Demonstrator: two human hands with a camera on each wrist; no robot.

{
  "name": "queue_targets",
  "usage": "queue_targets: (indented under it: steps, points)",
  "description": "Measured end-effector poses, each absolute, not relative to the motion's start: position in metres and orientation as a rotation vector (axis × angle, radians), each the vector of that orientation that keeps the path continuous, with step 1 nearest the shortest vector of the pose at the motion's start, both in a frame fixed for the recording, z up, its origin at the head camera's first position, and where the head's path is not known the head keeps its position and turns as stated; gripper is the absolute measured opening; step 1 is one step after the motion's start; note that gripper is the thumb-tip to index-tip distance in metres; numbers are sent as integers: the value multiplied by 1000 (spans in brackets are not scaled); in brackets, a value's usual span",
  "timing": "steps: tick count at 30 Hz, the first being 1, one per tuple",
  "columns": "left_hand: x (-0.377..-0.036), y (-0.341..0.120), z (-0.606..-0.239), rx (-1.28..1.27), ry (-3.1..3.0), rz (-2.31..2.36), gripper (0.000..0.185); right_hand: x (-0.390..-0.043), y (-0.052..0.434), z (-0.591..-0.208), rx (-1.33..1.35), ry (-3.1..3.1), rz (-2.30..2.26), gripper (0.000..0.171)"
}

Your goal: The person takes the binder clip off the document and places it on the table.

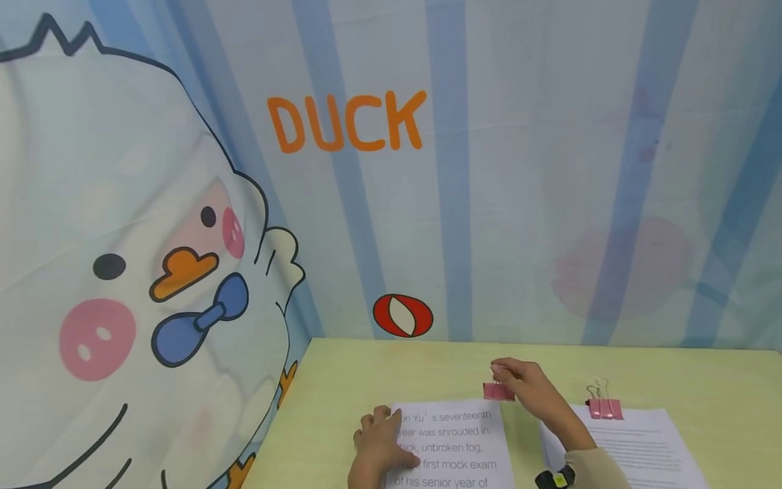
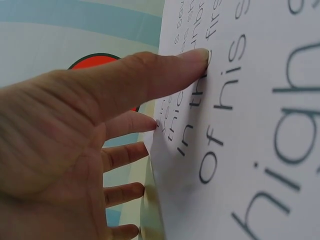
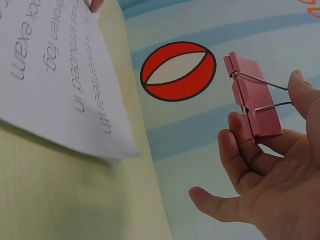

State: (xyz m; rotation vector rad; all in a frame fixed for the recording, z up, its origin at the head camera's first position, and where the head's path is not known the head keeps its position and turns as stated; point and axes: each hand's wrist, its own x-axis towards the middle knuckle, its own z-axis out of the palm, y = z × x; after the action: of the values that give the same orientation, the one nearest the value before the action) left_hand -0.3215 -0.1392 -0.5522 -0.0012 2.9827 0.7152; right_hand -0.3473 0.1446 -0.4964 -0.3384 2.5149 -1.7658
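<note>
My right hand (image 1: 530, 386) holds a pink binder clip (image 1: 498, 392) by its wire handles, above the table near the top right corner of the printed sheets (image 1: 452, 435). In the right wrist view, the thumb is on the wire handles of the clip (image 3: 256, 97) and fingers are behind its body. My left hand (image 1: 380, 445) rests at the left edge of the sheets. The left wrist view shows its thumb (image 2: 165, 72) lying on the printed text, with the other fingers spread along the paper's edge.
To the right lies another stack of printed paper (image 1: 641, 448), with a pink binder clip (image 1: 605, 408) on its top edge. The pale yellow table (image 1: 366, 373) meets a curtain (image 1: 501, 204) with a duck print at the back.
</note>
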Motion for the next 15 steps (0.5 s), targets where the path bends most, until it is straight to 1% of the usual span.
queue_targets:
  steps: [4, 10, 15]
  points:
    - [-321, -139, -551, 0, 2977, 716, 92, -344, 155, -500, -296, 2508, -1759, 55]
    - [-321, -139, -549, 23, 2975, 715, 92, -338, 166, -506, -295, 2551, -1734, 50]
    - [-317, -140, -545, 48, 2981, 730, 91, -333, 171, -512, -270, 2597, -1693, 49]
